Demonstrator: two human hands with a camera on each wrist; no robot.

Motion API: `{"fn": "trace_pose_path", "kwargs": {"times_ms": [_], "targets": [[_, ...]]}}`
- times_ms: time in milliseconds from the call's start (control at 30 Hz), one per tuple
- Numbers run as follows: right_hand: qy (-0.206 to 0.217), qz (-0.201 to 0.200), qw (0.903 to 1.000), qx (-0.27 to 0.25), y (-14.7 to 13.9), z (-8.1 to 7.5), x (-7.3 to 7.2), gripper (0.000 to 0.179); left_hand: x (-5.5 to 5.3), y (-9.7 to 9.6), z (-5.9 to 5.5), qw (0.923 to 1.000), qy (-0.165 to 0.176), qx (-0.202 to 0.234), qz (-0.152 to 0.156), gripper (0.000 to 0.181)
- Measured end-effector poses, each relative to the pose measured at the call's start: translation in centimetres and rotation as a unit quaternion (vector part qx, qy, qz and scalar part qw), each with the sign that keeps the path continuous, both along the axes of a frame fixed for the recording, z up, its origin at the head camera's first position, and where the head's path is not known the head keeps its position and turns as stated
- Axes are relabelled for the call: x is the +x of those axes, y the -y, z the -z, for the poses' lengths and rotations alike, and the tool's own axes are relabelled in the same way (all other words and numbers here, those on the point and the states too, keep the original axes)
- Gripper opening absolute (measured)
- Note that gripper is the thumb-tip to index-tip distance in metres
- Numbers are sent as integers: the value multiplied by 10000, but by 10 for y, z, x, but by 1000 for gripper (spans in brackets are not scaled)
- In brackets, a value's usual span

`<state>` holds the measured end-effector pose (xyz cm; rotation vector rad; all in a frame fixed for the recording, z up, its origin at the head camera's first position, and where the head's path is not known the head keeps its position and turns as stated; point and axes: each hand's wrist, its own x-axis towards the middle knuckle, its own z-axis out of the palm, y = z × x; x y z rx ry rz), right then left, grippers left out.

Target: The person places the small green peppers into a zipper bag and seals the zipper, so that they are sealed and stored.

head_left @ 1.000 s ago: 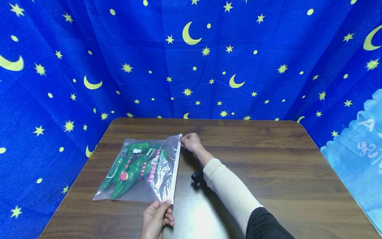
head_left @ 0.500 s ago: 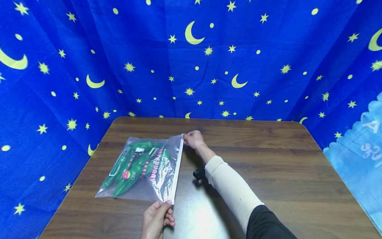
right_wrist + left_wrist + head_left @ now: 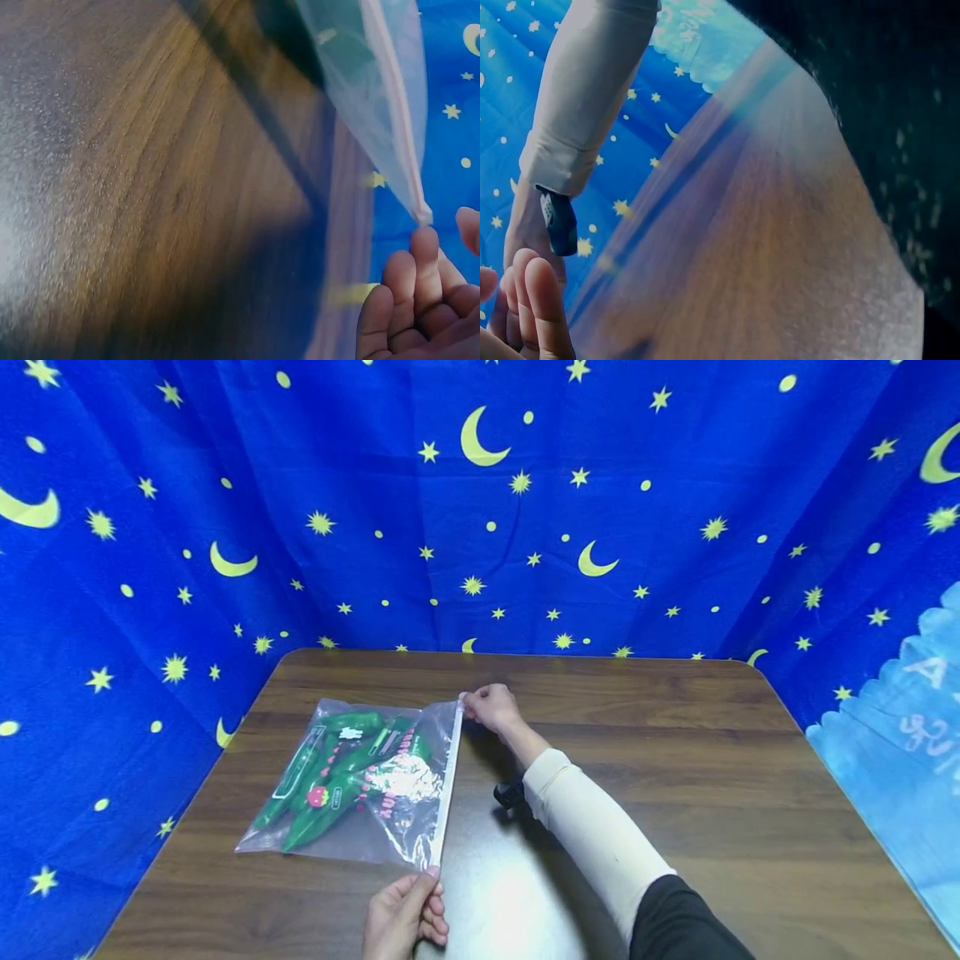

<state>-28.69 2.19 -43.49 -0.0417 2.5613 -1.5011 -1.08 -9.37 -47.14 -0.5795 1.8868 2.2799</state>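
Note:
A clear zip bag [image 3: 397,822] with pink print lies on the left half of the table, its white closure strip running along the right side. Inside show long, glossy, pointed green things [image 3: 322,814]; their kind is unclear through the plastic. My left hand [image 3: 405,910] pinches the strip's near end, thumb on top. At the far end, my right hand [image 3: 491,706] holds the other corner with its fingertips. The right wrist view has that bag corner right at the fingertips of my right hand [image 3: 420,300]. In the left wrist view, my left hand [image 3: 532,307] shows only partly.
The brown wooden table [image 3: 675,760] reaches back to a blue curtain [image 3: 420,493] with yellow stars and moons. A light blue scalloped cloth [image 3: 900,718] hangs at the right. A small black device [image 3: 508,794] sits at my right wrist.
Both hands and the strip have shifted slightly to the right, along with the bag's mouth. Glare on the plastic has changed place. Each hand stays at its end of the strip.

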Motion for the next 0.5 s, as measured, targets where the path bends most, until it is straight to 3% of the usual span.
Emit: {"fn": "trace_pose_path", "kwargs": {"times_ms": [100, 233, 400, 500], "targets": [[-192, 74, 9996, -193, -7, -2, 2, 29, 0, -3, -6, 9999, -109, -79, -38, 30], [-446, 93, 9977, -499, -16, -6, 9, 28, -7, -2, -18, 9977, -590, -148, -311, 29], [-624, -38, 9950, -784, -29, -12, 23, 28, -33, 8, -37, 9882, -1303, -351, -730, 21], [-680, -92, 9931, -946, -38, -15, 31, 25, -51, 16, -50, 9799, -1718, -651, -776, 16]]}}
